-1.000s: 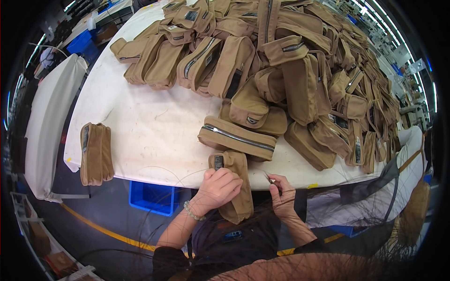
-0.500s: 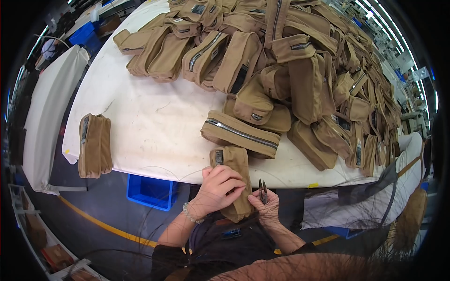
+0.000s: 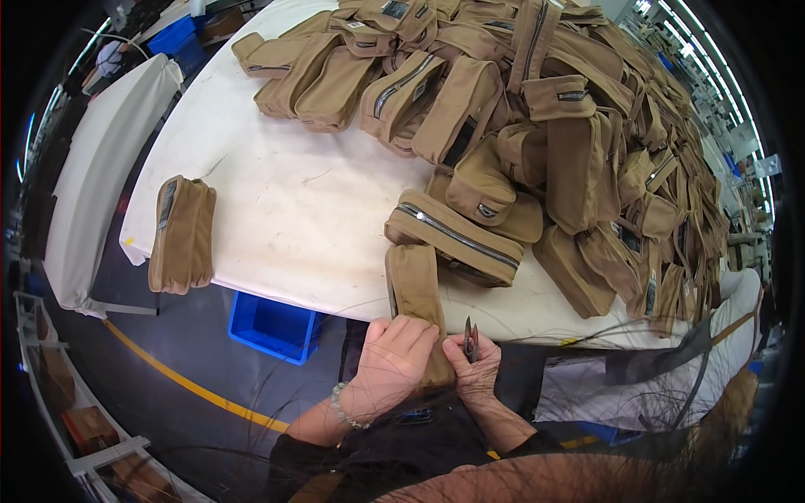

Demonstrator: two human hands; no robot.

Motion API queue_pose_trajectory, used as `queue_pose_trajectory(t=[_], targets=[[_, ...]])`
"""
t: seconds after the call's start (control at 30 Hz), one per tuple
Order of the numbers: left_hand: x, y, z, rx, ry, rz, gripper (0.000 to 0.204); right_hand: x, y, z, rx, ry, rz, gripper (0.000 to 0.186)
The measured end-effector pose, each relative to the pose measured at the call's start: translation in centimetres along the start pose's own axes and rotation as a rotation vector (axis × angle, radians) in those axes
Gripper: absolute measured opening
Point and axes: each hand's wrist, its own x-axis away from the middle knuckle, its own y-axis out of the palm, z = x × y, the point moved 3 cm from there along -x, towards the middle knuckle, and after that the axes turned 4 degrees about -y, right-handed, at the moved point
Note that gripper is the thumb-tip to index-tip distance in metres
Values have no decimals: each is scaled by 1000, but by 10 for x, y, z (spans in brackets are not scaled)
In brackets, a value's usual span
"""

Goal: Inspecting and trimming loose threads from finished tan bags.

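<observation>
A tan fabric zip pouch (image 3: 416, 281) lies at the table's near edge, its lower end hanging over toward my body. My left hand (image 3: 397, 356) is closed on its near part, fingers bent over the cloth. In my right hand (image 3: 475, 370) is a pair of thread snips (image 3: 471, 335), dark blades pointing up and away. The thumb of that hand rests against the pouch's right side. Just beyond lies another tan pouch (image 3: 457, 241) with a dark zipper and a shiny puller facing up. My fingers hide part of the held pouch.
A large heap of tan pouches (image 3: 579, 159) covers the far and right side of the white-covered table (image 3: 277, 184). One pouch (image 3: 183, 237) stands alone at the left edge. Below the table is a blue bin (image 3: 272, 329). A white-covered stand (image 3: 101, 184) is farther left.
The held pouch has turned, so the dark patch on its far end no longer shows. My left hand has moved slightly down and right along it. The whole view has shifted a little.
</observation>
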Motion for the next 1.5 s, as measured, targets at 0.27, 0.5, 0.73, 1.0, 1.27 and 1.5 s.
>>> queue_pose_trajectory(t=[0.27, 0.5, 0.73, 1.0, 1.27, 1.5], targets=[[-2, 5, -2, -114, 92, -42, 26, -1, 4, -4, 53, -38, -19, 9], [-12, 12, -13, 71, 77, 57, 13, -8, 1, -1, 29, -3, 3, 10], [-14, 22, -25, 214, 99, 86, 15, -15, -17, -1, 36, -1, -67, 11], [-14, 21, -31, 252, 122, 80, 16, -18, -34, -64, 1092, -737, -117, 40], [-19, 17, -21, 288, -2, -7, 18, -6, -34, -68, 1312, -1024, -197, 34], [-16, 18, -12, 125, 18, 37, 17, -4, -27, -72, 1308, -1072, -220, 32]])
